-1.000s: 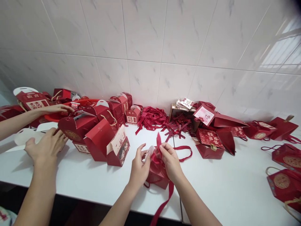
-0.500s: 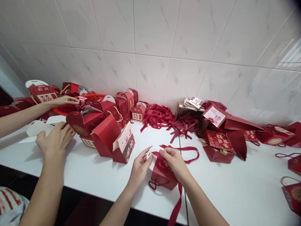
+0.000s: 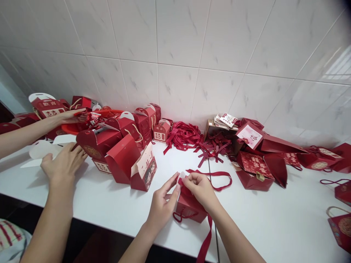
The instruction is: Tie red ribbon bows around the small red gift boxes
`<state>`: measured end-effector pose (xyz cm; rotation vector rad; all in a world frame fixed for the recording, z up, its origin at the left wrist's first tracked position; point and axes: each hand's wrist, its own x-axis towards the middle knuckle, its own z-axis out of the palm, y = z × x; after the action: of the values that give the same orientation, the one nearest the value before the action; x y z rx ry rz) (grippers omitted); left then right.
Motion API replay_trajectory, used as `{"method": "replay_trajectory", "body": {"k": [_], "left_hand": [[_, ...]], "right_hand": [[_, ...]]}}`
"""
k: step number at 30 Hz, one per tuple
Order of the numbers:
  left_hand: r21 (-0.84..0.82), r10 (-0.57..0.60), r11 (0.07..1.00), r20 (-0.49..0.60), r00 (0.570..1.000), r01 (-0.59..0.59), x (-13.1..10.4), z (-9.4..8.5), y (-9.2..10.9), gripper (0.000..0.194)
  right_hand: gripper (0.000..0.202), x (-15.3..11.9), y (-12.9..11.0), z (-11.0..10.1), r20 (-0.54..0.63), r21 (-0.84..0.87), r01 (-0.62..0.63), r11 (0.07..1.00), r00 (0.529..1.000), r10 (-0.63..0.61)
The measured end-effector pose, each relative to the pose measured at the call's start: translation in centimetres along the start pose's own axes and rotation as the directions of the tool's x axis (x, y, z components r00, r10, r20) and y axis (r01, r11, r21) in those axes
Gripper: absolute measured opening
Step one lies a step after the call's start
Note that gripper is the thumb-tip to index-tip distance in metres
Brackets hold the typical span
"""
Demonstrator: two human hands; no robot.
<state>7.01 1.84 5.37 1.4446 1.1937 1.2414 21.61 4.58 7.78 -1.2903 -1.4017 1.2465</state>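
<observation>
A small red gift box [image 3: 192, 211] with a twisted cord handle stands near the table's front edge. My left hand [image 3: 163, 199] pinches the white flap at the box's top left between thumb and fingers. At the top of the box, my right hand [image 3: 199, 187] has its fingers closed on the dark red ribbon. One length of this ribbon [image 3: 222, 172] loops onto the table behind my right hand, and another hangs over the front edge. My fingers partly hide the box top.
Beside me on the left, another person's hands [image 3: 64, 164] work among red boxes [image 3: 124, 160] and an orange basket [image 3: 71, 128]. A ribbon pile [image 3: 184, 136] lies by the wall. Cards [image 3: 228, 119] and more boxes [image 3: 256, 171] are on the right.
My left fingers have closed in on the white flap, and my right hand has shifted slightly left along the box top. The other person's far hand has drawn back left.
</observation>
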Motion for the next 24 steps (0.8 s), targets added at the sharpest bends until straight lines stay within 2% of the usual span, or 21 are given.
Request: {"method": "replay_trajectory", "body": {"k": [3,5,7,9,11,12,13,14,15,17,18,19,22,24], "left_hand": [[-0.022,0.020,1.000,-0.049,0.999,-0.021,-0.2,-1.4,0.8,0.046],[-0.068,0.079,0.993,-0.194,0.978,-0.094,-0.5,-2.7,2.2,0.048],[-0.081,0.172,0.973,-0.361,0.917,-0.214,-1.1,-4.0,3.9,0.049],[0.018,0.292,0.947,-0.459,0.839,-0.320,-1.8,-4.8,5.5,0.053],[0.261,0.454,0.891,-0.491,0.744,-0.371,-2.1,-4.8,6.2,0.061],[0.390,0.537,0.838,-0.475,0.697,-0.380,-2.1,-4.6,6.2,0.064],[0.486,0.601,0.783,-0.432,0.672,-0.388,-1.9,-4.2,5.8,0.062],[0.526,0.628,0.751,-0.378,0.681,-0.400,-1.6,-3.6,5.2,0.054],[0.505,0.611,0.758,-0.325,0.722,-0.413,-1.2,-3.0,4.5,0.043],[0.347,0.463,0.860,-0.225,0.857,-0.374,0.0,-1.7,2.8,0.023],[0.261,0.360,0.915,-0.186,0.914,-0.308,0.5,-1.0,2.1,0.018],[0.191,0.262,0.954,-0.153,0.953,-0.232,1.0,-0.5,1.4,0.016],[0.076,0.077,0.994,-0.042,0.996,-0.073,1.9,0.7,0.3,0.018],[0.026,0.004,1.000,0.039,0.999,-0.005,1.9,0.9,0.1,0.021]], "right_hand": [[0.033,-0.2,-0.1,0.0,-0.038,0.077,0.035,0.996,0.999,-0.032],[0.035,-0.2,0.0,-0.1,-0.086,0.196,0.058,0.979,0.995,-0.042],[0.037,-0.1,0.2,-0.4,-0.125,0.350,0.068,0.934,0.992,-0.025],[0.035,0.1,0.4,-0.7,-0.130,0.514,0.066,0.855,0.991,0.002],[0.029,0.3,0.6,-0.9,-0.116,0.644,0.068,0.762,0.993,0.009],[0.027,0.4,0.7,-1.0,-0.100,0.690,0.060,0.722,0.995,0.012],[0.026,0.5,0.7,-1.1,-0.087,0.725,0.050,0.687,0.996,0.019],[0.024,0.6,0.6,-1.2,-0.071,0.755,0.036,0.655,0.997,0.028],[0.023,0.7,0.6,-1.4,-0.053,0.783,0.018,0.622,0.998,0.037],[0.019,0.8,0.4,-1.8,-0.020,0.838,-0.013,0.546,0.998,0.055],[0.017,0.8,0.3,-2.1,-0.014,0.863,-0.019,0.505,0.998,0.062],[0.015,0.7,0.3,-2.5,-0.026,0.885,-0.009,0.466,0.997,0.069],[0.012,-0.2,0.7,-4.3,-0.182,0.903,0.129,0.410,0.979,0.092],[0.013,-1.4,1.4,-5.5,-0.308,0.839,0.229,0.494,0.948,0.084]]}}
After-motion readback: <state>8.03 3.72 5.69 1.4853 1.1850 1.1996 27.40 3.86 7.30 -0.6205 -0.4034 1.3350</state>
